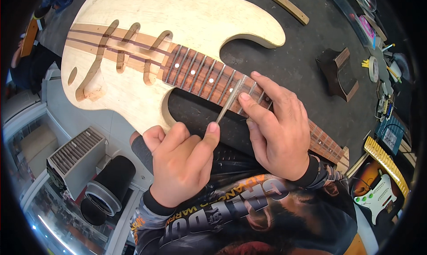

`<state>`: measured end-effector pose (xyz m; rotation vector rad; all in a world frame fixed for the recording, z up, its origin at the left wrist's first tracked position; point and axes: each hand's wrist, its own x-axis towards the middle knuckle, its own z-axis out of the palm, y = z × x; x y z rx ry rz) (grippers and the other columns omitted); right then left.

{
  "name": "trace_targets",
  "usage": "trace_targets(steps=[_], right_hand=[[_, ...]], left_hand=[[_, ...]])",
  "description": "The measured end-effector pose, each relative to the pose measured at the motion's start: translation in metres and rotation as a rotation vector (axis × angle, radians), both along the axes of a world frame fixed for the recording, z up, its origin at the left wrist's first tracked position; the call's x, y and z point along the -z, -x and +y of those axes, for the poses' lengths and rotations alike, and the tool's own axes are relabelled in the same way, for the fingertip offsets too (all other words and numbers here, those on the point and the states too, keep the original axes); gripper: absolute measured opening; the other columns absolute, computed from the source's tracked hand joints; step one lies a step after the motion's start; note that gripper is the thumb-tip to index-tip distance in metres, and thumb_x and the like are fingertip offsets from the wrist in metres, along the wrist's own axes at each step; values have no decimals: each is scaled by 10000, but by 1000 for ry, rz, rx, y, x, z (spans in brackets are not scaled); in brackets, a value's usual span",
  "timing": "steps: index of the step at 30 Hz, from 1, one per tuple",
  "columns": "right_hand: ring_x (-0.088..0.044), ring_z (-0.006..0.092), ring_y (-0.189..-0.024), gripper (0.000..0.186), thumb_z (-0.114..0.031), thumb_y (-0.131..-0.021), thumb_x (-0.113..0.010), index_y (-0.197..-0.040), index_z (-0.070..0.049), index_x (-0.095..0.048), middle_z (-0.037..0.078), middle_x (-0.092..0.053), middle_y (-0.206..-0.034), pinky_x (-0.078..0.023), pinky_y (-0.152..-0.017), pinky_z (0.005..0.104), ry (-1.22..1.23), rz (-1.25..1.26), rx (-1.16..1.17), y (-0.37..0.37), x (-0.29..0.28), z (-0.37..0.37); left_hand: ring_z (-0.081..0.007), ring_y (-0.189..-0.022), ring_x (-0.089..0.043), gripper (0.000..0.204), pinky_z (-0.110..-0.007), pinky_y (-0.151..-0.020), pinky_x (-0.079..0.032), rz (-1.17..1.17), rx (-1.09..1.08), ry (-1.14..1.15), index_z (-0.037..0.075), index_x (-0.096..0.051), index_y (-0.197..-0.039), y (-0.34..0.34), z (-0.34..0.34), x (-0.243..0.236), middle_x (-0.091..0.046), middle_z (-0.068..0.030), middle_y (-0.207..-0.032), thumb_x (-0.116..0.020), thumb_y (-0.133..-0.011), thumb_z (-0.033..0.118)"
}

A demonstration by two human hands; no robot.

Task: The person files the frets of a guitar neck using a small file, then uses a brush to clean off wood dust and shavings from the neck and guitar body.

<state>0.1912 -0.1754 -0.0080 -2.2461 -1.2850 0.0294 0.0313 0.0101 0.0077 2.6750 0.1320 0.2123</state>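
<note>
An unfinished pale wooden guitar body (195, 10) lies in front of me, its routed slots crossed by striped wood. From it a dark fretted neck (209, 79) with white dots runs down to the right. My left hand (182, 159) is closed on a narrow metal file (229, 100), its thumb near the file's lower end. The file lies across the fretboard, roughly along the frets. My right hand (282, 128) spans the neck just right of the file, one fingertip at the far edge, another on top beside the file, the thumb at the near edge.
A dark curved wooden block (340, 72) stands on the dark bench, with a wooden strip (284, 6) at the far side. Tape, tools and small parts crowd the right. There a sunburst guitar body with a white pickguard (376, 197) lies. A black bin (113, 184) is at lower left.
</note>
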Motion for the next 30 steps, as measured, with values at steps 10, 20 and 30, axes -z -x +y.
trace_targets(steps=[10, 20, 30], right_hand=[[-720, 374, -1223, 581, -37, -858, -819, -1428, -125, -751, 186, -664, -1556, -572, -1005, 482, 1, 8, -15, 0, -2, 0], [-708, 413, -1290, 688, 61, -860, -792, -1520, -86, -661, 202, -663, -1580, -544, -1073, 507, -6, 41, 1, 1, -4, -1], [-698, 391, -1283, 726, -14, -890, -782, -1584, 22, -574, 200, -659, -1552, -540, -1106, 502, 44, -110, 30, 6, -5, 4]], left_hand=[[-197, -797, -573, 457, -469, -838, -318, -61, 6, 28, 54, -794, -1325, -13, 2, 3, -580, 48, -744, -821, -869, 66], [-97, -758, -539, 385, -379, -938, -394, -547, -429, 573, -41, -739, -1423, 12, 33, 26, -571, 52, -772, -725, -1040, 0], [-63, -675, -444, 370, -234, -664, -379, -1089, -1131, 564, -54, -565, -1520, 127, 148, 118, -529, 0, -786, -564, -1222, 165]])
